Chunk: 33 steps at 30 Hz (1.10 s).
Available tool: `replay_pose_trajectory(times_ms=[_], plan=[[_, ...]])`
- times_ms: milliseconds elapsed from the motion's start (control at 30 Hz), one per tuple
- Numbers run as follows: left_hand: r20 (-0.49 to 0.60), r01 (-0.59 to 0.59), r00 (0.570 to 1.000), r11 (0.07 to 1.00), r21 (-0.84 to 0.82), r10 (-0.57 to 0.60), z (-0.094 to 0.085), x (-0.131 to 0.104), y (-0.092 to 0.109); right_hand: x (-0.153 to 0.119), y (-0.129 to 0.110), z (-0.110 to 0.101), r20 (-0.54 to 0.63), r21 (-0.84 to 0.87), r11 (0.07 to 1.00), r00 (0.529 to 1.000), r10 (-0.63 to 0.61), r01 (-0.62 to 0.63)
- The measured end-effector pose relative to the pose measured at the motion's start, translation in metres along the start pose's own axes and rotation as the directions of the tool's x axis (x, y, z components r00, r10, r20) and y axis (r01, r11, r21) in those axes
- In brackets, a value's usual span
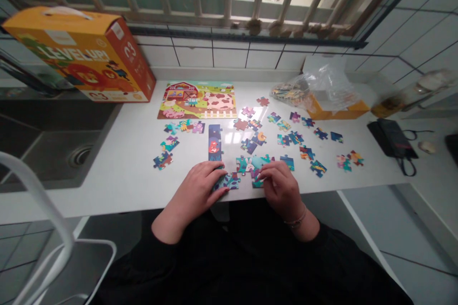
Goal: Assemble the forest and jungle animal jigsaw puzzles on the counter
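Observation:
My left hand [200, 186] lies at the lower end of a joined blue strip with a red figure [214, 145], fingers spread over teal pieces [231, 181] near the front edge. Right of it, my right hand [281, 186] has its fingers bent and pressed together at a teal and purple piece [256, 179]; its fingertips partly hide that piece. Between and above the hands is a joined section with a white rabbit [249, 165]. A dark blue piece [287, 162] sits just behind my right hand.
Loose pieces [296, 137] are scattered at the right, others [163, 160] at the left. Behind stand a farm picture [196, 100], an orange box [82, 57] and an open yellow box [336, 112] with plastic. A sink [53, 152] is left; a black phone [394, 138] is right.

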<state>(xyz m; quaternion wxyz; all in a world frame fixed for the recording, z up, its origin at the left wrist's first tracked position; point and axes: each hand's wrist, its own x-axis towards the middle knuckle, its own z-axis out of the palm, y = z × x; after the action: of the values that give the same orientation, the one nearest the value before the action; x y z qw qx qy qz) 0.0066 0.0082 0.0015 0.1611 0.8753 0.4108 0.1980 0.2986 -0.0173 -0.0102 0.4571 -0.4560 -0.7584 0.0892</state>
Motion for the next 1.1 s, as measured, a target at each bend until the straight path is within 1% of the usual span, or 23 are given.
replay_pose_trajectory(times_ms=[67,133,233,300,367,433,500,600,700,767,833,933,1000,1100], plan=[[0.002,-0.009,1.0,1.0,0.001,0.009,0.0,0.0,-0.003,-0.004,0.001,-0.009,0.025,0.001,0.998,0.997,-0.067,0.067],[0.004,-0.022,1.0,1.0,-0.003,0.022,0.0,-0.001,-0.005,-0.01,0.006,-0.022,0.068,-0.044,0.993,0.992,-0.107,0.11],[-0.005,-0.033,0.999,0.999,-0.013,0.033,0.0,-0.001,-0.009,-0.018,0.023,-0.047,0.092,-0.171,0.98,0.992,-0.083,0.098],[-0.015,-0.035,0.999,0.999,-0.017,0.034,0.0,0.0,-0.011,-0.022,0.039,-0.069,0.059,-0.281,0.959,0.998,-0.024,0.04],[-0.03,-0.038,0.999,0.999,-0.02,0.038,0.001,0.0,-0.012,-0.023,0.058,-0.091,0.001,-0.4,0.915,0.999,0.054,-0.049],[-0.048,-0.042,0.998,0.999,-0.018,0.041,0.003,0.001,-0.014,-0.023,0.076,-0.112,-0.049,-0.505,0.85,0.988,0.145,-0.15],[-0.058,-0.045,0.997,0.999,-0.012,0.044,0.005,0.001,-0.016,-0.024,0.092,-0.127,-0.073,-0.571,0.787,0.969,0.235,-0.234],[-0.068,-0.049,0.996,0.999,0.001,0.049,0.007,0.001,-0.018,-0.028,0.11,-0.14,-0.067,-0.615,0.729,0.941,0.333,-0.301],[-0.075,-0.057,0.995,0.998,0.018,0.058,0.007,0.001,-0.017,-0.033,0.123,-0.149,-0.018,-0.641,0.701,0.919,0.394,-0.313],[-0.078,-0.06,0.995,0.998,0.026,0.062,0.007,0.001,-0.017,-0.036,0.131,-0.16,-0.009,-0.661,0.674,0.902,0.431,-0.329],[-0.081,-0.058,0.995,0.998,0.029,0.06,0.007,0.001,-0.018,-0.039,0.139,-0.176,-0.061,-0.693,0.616,0.881,0.468,-0.375],[-0.094,-0.065,0.993,0.998,0.023,0.067,0.009,0.001,-0.02,-0.044,0.15,-0.206,-0.194,-0.741,0.487,0.842,0.504,-0.462],[-0.102,-0.077,0.992,0.997,0.021,0.079,0.01,0.002,-0.022,-0.049,0.154,-0.223,-0.252,-0.756,0.42,0.816,0.521,-0.502],[-0.109,-0.092,0.99,0.995,0.025,0.094,0.01,0.003,-0.024,-0.055,0.158,-0.234,-0.268,-0.754,0.387,0.786,0.557,-0.532]])
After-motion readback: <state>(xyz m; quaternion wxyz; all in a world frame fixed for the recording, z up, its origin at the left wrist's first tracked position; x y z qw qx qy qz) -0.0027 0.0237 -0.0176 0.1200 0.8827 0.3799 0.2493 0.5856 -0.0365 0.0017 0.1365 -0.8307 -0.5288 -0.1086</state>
